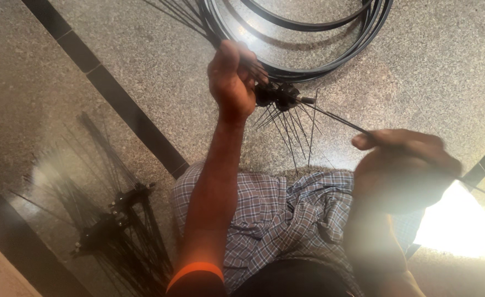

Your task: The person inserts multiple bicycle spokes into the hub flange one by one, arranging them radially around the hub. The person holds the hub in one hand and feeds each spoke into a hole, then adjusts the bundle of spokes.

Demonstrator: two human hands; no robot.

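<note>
left hand (231, 82) fingers clasp hub (280, 96) | right hand (407, 168) blurred, fingers pinch spoke (336, 118) | rims (308, 33) cut off

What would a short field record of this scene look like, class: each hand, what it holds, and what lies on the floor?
left hand: raised, gripping a small black metal wheel hub with thin spokes fanning out
right hand: blurred, pinching one thin dark metal spoke that runs to the hub
top of the view: stacked black round wheel rims lying flat
lower left: more black spoked hubs on the floor
floor: speckled polished stone with dark inlaid strips
clothing: checked cloth over the lap
</note>
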